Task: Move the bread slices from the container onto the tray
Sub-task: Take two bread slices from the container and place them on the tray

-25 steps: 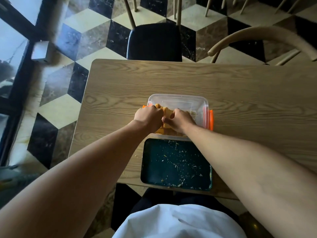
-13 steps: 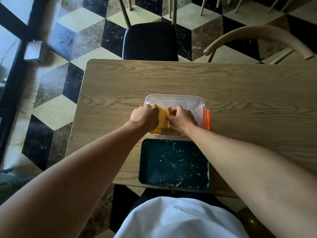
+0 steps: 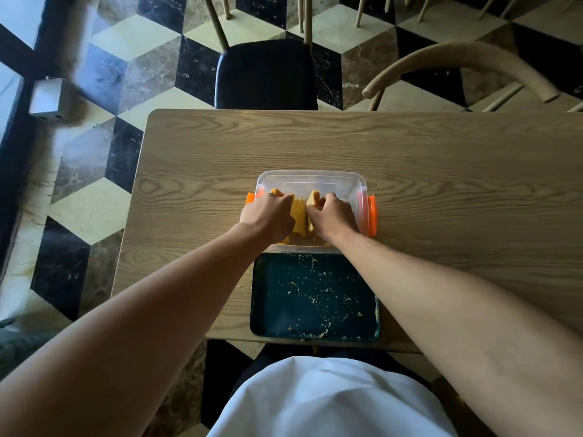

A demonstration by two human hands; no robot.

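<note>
A clear plastic container (image 3: 328,181) with orange side clips sits in the middle of the wooden table. Yellow bread slices (image 3: 299,212) stand upright inside it. My left hand (image 3: 268,216) is inside the container, closed on the left group of slices. My right hand (image 3: 334,216) is closed on the right group, and a narrow gap shows between the two groups. A dark teal tray (image 3: 312,298), dusted with crumbs, lies just in front of the container at the table's near edge and holds no slices.
The wooden table (image 3: 441,171) stretches right and far. A black-seated chair (image 3: 265,74) stands at the far side, a curved wooden chair back (image 3: 457,61) at the far right. The table's left edge drops to a checkered floor.
Both hands have stayed in the container. The slices have been drawn apart into two groups, one under each hand, and more of the bread now shows between them.
</note>
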